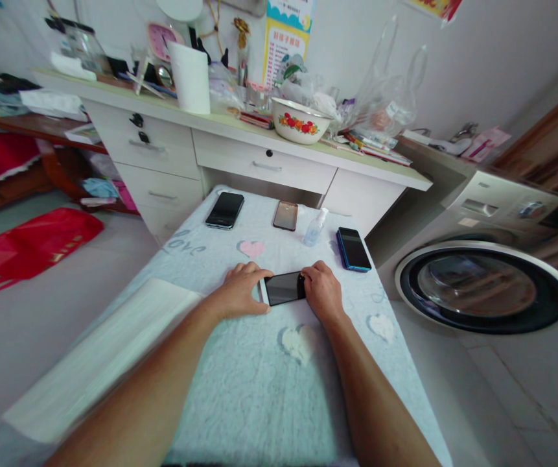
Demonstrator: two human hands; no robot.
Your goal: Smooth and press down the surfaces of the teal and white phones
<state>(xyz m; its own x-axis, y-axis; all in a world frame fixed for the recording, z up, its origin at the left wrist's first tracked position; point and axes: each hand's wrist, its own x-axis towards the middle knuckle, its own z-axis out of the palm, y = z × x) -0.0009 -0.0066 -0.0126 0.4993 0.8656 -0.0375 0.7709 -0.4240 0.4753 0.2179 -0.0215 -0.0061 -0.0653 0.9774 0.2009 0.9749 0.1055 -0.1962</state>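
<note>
A smartphone (284, 288) with a dark screen and a white end strip lies sideways on the cloth-covered table. My left hand (242, 290) grips its left end, thumb on the near edge and fingers along the far side. At the right end my right hand (324, 290) is closed, its curled fingers pressing on the screen's edge and hiding that end. Beyond the hands are a brown-rimmed phone case (286, 215) and a small clear spray bottle (315, 228). Another black phone (225, 211) lies at the far left, and a blue-edged phone (353, 249) at the right.
A long white sheet (108, 353) lies along the table's left side. Behind the table stands a desk with drawers (266, 159), bearing a flowered bowl (301, 122) and a paper roll (190, 79). A washing machine (483, 285) stands to the right.
</note>
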